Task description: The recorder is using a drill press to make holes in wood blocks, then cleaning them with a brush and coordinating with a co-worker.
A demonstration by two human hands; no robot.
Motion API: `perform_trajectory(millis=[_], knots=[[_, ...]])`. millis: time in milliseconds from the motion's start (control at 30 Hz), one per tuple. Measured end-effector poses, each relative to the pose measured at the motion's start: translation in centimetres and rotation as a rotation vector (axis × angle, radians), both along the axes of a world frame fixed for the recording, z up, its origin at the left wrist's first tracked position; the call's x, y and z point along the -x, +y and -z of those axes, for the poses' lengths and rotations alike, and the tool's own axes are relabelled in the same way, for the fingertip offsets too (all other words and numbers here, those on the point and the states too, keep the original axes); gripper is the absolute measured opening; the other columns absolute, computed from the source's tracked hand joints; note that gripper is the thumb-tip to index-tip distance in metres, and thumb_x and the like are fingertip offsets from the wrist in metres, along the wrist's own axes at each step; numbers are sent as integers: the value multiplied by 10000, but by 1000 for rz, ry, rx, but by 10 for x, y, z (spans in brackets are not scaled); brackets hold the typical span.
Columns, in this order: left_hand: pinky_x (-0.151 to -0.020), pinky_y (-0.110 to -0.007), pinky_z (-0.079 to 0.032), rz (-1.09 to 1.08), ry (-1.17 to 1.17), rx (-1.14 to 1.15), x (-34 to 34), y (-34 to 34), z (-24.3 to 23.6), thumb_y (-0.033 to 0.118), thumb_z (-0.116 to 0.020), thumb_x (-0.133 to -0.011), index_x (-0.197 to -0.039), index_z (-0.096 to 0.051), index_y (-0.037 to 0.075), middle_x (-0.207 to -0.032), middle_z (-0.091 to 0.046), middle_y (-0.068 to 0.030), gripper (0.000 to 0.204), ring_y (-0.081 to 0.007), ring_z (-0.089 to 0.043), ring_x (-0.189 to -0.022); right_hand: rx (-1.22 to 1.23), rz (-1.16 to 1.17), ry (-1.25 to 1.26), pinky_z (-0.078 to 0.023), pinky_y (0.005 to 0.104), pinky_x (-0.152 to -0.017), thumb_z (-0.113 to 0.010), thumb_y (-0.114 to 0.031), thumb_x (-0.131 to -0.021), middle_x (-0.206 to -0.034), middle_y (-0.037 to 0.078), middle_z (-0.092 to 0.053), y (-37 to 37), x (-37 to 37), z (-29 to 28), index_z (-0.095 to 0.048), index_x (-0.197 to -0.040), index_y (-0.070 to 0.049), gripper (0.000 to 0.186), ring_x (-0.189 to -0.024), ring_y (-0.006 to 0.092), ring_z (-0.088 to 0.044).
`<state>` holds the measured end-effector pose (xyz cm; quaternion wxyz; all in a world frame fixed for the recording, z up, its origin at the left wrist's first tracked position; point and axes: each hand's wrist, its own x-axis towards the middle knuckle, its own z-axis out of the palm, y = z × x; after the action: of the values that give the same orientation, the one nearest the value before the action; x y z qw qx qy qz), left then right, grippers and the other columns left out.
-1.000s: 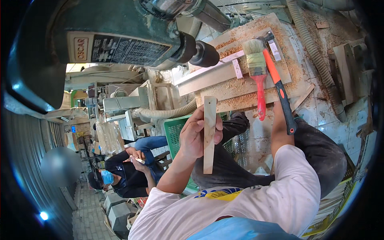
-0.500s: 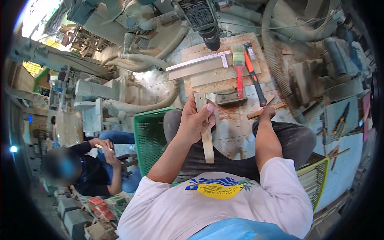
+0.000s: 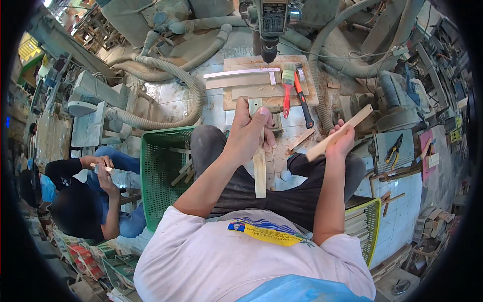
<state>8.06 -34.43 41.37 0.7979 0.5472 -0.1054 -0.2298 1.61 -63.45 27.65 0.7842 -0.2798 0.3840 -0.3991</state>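
Note:
In front of my trouser legs, my left hand (image 3: 249, 132) pinches a pale wooden strip (image 3: 260, 173). The strip hangs almost straight down toward me, and a small dark hole shows in its top end, above my thumb. Over my right knee, my right hand (image 3: 341, 142) is closed round a second wooden strip (image 3: 358, 120). This one slants up to the right, with a small hole near its upper end. The two strips are apart. Beyond my hands, a drill press (image 3: 273, 27) stands over a wooden board (image 3: 236, 104).
On the board lie a red-handled paintbrush (image 3: 287, 95) and a tool with an orange-black handle (image 3: 303, 103). A green basket (image 3: 168, 135) with wood pieces stands left, a yellow-green basket (image 3: 376, 221) right. Pliers (image 3: 394, 150) lie further right. A co-worker (image 3: 85, 199) sits at left.
My right hand has risen with its strip, which now slants steeply up to the right instead of lying nearly level. My left hand keeps its strip. The whole view has shifted.

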Motion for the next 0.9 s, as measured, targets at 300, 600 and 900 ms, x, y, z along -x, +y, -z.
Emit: perform_trajectory(millis=[300, 600, 900], knots=[[-658, -352, -637, -40, -56, 185, -9, 0, 16, 239, -550, -1137, -1255, -460, 68, -1013, -634, -80, 226, -209, -739, -792, 667, -771, 31, -549, 269, -850, -742, -164, -1026, -1081, 33, -672, 126, 72, -78, -579, -1383, 20, 434, -928, 88, -639], [-878, -341, -629, -90, -79, 215, 1, -25, 14, 202, -601, -1118, -1324, -502, 3, -1129, -749, -161, 303, -180, -746, -1000, 673, -985, -11, -539, 238, -803, -791, -111, -983, -1039, 32, -701, 152, 62, -77, -590, -1399, 53, 490, -895, 68, -622], [-936, -419, -647, -87, -150, 165, 1, -31, 13, 149, -672, -1070, -1499, -389, 67, -1239, -700, -204, 520, -291, -753, -1102, 668, -1046, 37, -568, 261, -866, -798, -105, -976, -1109, 80, -748, 141, 62, -87, -577, -1438, 56, 536, -974, 81, -668]])
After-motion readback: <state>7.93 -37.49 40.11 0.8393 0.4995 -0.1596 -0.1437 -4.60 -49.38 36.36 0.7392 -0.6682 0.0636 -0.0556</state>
